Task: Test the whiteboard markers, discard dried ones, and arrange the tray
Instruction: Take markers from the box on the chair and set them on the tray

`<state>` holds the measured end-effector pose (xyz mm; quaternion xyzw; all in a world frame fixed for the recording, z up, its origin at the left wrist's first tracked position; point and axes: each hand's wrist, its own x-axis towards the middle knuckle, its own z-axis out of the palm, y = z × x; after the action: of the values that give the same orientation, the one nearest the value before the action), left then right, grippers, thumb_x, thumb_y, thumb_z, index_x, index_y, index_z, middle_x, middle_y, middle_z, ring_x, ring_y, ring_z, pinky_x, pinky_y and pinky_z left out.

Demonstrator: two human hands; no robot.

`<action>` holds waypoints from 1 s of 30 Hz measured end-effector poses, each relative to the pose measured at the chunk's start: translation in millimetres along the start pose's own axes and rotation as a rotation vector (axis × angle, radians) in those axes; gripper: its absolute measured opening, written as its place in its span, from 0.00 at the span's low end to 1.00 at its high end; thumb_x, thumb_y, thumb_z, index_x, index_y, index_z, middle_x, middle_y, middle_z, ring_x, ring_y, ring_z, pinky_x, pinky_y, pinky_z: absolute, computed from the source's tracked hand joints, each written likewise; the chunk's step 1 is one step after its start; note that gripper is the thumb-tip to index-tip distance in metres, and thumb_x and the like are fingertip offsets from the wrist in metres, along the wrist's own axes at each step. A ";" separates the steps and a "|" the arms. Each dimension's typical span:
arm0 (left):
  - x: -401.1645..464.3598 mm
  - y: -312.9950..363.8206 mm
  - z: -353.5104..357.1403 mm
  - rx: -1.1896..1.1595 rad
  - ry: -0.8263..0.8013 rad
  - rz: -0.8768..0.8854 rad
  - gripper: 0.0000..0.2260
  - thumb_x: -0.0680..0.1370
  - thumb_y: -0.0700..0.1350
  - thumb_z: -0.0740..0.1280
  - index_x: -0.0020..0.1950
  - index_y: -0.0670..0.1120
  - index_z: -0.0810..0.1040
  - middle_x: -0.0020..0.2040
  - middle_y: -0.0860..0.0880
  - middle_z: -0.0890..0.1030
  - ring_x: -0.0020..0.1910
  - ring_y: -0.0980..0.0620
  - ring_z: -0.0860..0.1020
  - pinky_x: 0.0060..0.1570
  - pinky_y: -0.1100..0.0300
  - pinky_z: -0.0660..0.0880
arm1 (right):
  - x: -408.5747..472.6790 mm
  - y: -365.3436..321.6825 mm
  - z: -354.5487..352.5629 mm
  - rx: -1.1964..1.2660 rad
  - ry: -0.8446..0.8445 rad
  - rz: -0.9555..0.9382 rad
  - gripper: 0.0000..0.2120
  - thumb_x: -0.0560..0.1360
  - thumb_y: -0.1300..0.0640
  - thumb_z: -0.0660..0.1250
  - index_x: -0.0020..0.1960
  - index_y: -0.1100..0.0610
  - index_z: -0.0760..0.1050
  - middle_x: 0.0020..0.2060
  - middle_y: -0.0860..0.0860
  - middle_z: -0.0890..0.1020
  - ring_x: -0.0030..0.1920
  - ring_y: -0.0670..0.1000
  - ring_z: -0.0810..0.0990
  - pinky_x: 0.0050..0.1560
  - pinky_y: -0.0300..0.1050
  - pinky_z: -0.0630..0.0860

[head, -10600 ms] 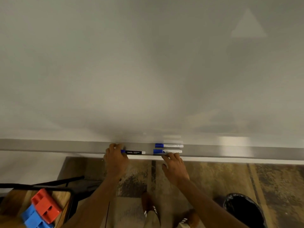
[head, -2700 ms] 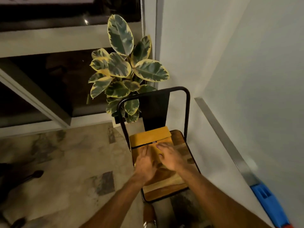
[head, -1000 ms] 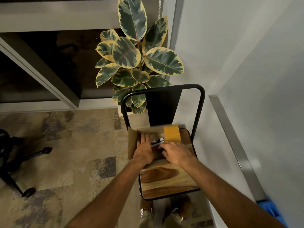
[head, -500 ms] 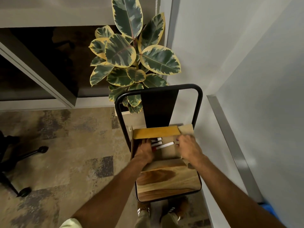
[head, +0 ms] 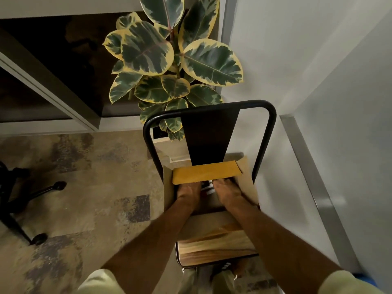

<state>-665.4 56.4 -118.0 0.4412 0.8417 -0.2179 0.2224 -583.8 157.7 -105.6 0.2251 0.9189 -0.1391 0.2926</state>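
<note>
Head view, read near to far. Pale sleeves at bottom edge; both forearms ran up toward 12 o'clock over a wooden chair seat.

Cardboard box sat open on far half of seat, against the dark backrest; mustard-yellow flap folded across its far edge, long axis running 9 to 3 o'clock.

Left hand and right hand both reached inside box, knuckles up, fingertips hidden under the yellow flap. Grip of either hand: could not tell; fingers not visible, nothing plainly held.

Markers lay in box, in the gap between the two hands, just beside both. Only short sections showed: white barrels with dark and red patches. Long axes ran roughly 9 to 3 o'clock, stacked parallel; which end carried the cap could not be told. Count not resolvable.

Beyond chair at 12 o'clock: variegated plant, green leaves edged yellow, in a pale planter behind the black tubular frame. At 3 o'clock: metal whiteboard edge slanting down toward 5 o'clock. At 9 o'clock: black caster base of office chair on mottled carpet. Dark window at 10 o'clock.
</note>
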 end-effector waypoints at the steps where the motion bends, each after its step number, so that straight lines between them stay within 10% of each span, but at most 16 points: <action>1: 0.3 0.7 -0.7 0.012 -0.016 -0.002 0.18 0.83 0.45 0.58 0.73 0.45 0.64 0.75 0.42 0.65 0.74 0.41 0.61 0.75 0.48 0.55 | 1.5 -0.8 2.0 -0.011 0.012 0.001 0.16 0.80 0.65 0.61 0.67 0.57 0.71 0.64 0.57 0.76 0.64 0.60 0.76 0.63 0.53 0.74; 11: -1.9 0.0 17.9 0.136 -0.035 0.076 0.24 0.84 0.41 0.54 0.77 0.37 0.50 0.79 0.38 0.54 0.78 0.39 0.53 0.76 0.46 0.46 | -8.5 -2.8 1.5 -0.077 0.065 -0.013 0.15 0.80 0.67 0.60 0.65 0.60 0.73 0.62 0.58 0.76 0.62 0.59 0.77 0.61 0.52 0.75; 19: -35.4 0.7 -21.3 -0.115 -0.029 0.053 0.21 0.82 0.43 0.59 0.74 0.43 0.61 0.68 0.42 0.74 0.65 0.41 0.75 0.60 0.46 0.74 | -58.4 -0.5 -30.3 -0.105 0.194 -0.037 0.13 0.76 0.70 0.62 0.57 0.60 0.78 0.55 0.58 0.80 0.56 0.59 0.79 0.53 0.53 0.78; 30: -108.3 -20.6 -67.2 -0.489 0.232 0.330 0.14 0.79 0.45 0.58 0.65 0.52 0.65 0.63 0.46 0.76 0.58 0.41 0.78 0.56 0.44 0.75 | -164.9 17.9 -58.5 -0.050 0.505 -0.025 0.12 0.76 0.64 0.66 0.59 0.58 0.77 0.60 0.54 0.77 0.57 0.56 0.73 0.49 0.49 0.76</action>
<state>-639.5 13.7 1.0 0.5270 0.8060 0.0819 0.2568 -482.8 140.9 37.5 0.2342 0.9687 -0.0594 0.0576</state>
